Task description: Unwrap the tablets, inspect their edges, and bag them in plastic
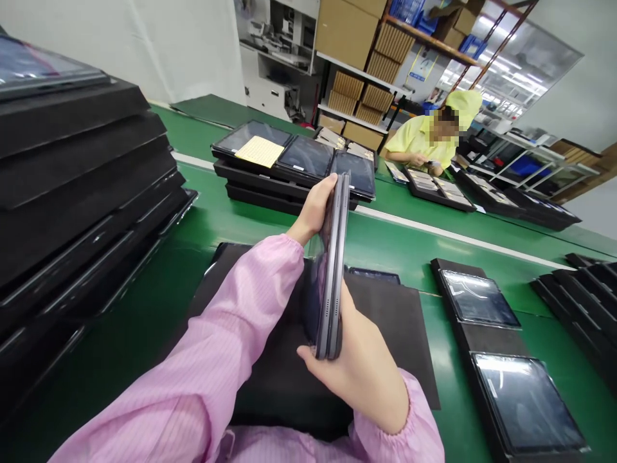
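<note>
Two dark tablets [333,270] stand pressed together, edge-on to me, with grey rims and rows of small speaker holes showing. My left hand [315,209] grips their far upper end. Around the near lower end is my right hand [361,357], its thumb on the near edge and its fingers hidden behind the tablets. Below them a black foam sheet [395,347] lies on the green bench, and part of another tablet [375,276] shows at its far edge.
A tall pile of black trays [72,148] rises at left. Trays with tablets [308,156] and a yellow paper [260,151] stand ahead. On the right, a black tray holds two tablets [527,402]; more trays [585,308] are stacked beyond. A person in yellow [419,138] works across the bench.
</note>
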The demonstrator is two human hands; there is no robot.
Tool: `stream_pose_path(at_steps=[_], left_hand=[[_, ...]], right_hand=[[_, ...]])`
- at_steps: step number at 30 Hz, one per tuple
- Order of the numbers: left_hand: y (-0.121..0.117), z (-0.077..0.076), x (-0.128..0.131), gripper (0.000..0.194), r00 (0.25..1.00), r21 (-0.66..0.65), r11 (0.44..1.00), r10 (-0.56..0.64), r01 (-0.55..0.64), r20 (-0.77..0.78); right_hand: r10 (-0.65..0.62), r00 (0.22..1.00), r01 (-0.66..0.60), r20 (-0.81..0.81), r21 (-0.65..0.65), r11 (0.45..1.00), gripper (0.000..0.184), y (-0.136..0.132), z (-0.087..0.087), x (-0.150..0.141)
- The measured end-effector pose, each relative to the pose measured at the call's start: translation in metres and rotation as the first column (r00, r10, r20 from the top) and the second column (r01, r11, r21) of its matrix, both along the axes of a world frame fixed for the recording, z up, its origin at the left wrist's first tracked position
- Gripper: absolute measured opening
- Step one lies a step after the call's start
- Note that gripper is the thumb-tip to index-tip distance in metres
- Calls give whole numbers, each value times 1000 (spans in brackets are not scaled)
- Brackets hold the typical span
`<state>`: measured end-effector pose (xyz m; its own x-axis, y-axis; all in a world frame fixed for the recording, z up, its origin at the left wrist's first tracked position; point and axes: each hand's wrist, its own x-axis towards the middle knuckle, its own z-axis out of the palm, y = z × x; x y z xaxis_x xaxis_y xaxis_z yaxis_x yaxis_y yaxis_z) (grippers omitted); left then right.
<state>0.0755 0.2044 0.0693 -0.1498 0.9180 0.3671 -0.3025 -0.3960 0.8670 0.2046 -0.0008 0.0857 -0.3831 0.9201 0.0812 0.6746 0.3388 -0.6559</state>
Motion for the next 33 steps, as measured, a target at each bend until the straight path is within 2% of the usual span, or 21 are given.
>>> stream_pose_path(at_steps=[3, 6, 11, 16, 21, 24, 28, 33], left_hand=[[3, -3, 1, 50, 999, 62, 998, -26, 24, 35], [3, -3, 1, 51, 998, 69, 997, -37, 34, 46], [-2, 0, 1, 48, 998, 42, 998, -50, 48, 47], [-4, 2, 2, 43, 996, 41, 998, -60, 57, 67], [-4, 2, 3, 45, 997, 102, 993, -70, 66, 42], [-7, 4, 3, 45, 997, 138, 988, -72, 69, 12], [-14, 10, 4, 48, 997, 134, 988, -77, 80, -31], [-22, 14, 2, 56, 989, 203, 968, -135, 146, -66]], right_hand=[[18, 1000, -18, 1, -64, 998, 107, 1, 1, 0], [58, 998, -60, -17, -101, 993, 110, 2, 2, 4], [180, 982, -184, -51, -75, 980, 113, 4, 4, 15], [230, 969, -238, -89, -90, 967, 111, 5, 5, 22], [249, 941, -272, -230, -74, 959, 99, 6, 3, 25], [239, 926, -255, -292, -15, 967, 86, 6, 4, 25], [193, 943, -191, -270, 34, 981, 69, 7, 5, 24], [164, 957, -157, -240, 47, 986, 66, 4, 6, 24]])
